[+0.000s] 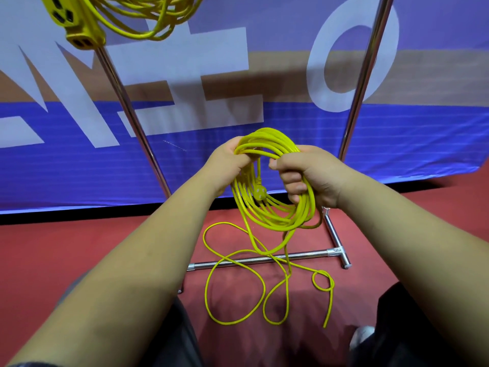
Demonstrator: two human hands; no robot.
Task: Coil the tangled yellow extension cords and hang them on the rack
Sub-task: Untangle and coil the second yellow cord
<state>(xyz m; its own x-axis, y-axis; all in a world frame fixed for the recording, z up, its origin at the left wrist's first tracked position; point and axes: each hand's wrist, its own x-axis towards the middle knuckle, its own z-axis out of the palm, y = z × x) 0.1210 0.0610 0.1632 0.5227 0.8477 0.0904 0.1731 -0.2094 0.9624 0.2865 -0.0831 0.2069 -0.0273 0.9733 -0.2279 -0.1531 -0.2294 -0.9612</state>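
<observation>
grips: we see L grip (227,157) & R grip (304,178) both clenched on coil (240,194)
slack: loose tail (206,287) below coil, nearer R grip

Both forearms (148,247) are bare, above dark trousers (402,329) and a pale grey shoe (363,338).

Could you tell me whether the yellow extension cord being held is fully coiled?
Only partly coiled. The left hand and right hand grip the thin yellow extension cord in loops; its loose tail sprawls on the red floor.
</observation>
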